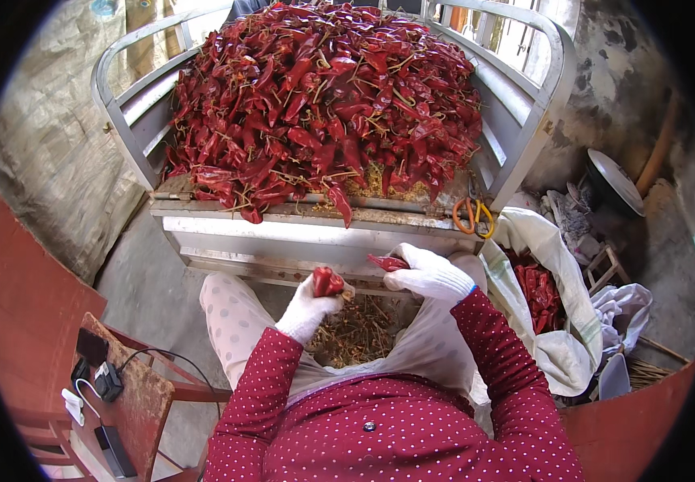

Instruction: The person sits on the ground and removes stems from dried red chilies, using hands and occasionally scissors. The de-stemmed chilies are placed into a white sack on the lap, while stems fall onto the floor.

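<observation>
White knitted gloves cover both hands. My left hand (309,308) is closed around one or more red chili peppers (326,282), their glossy ends poking out above the fingers. To its right, my right hand (435,274) pinches a single dried red chili (388,262) between thumb and fingers, its tip pointing left. Beyond both hands rises a large heap of dried red chilies (323,108) with stems, piled on a metal truck bed (299,240). Scissors with orange and yellow handles (473,217) hang at the bed's right edge. Stem scraps (356,331) litter the floor between my knees.
An open white woven sack (567,361) holding red chilies (537,289) stands at my right. Behind it are a dark pan with a pale lid (615,181) and a broom (649,370). On my left, a wooden chair (142,385) carries a phone (92,346), chargers and cables.
</observation>
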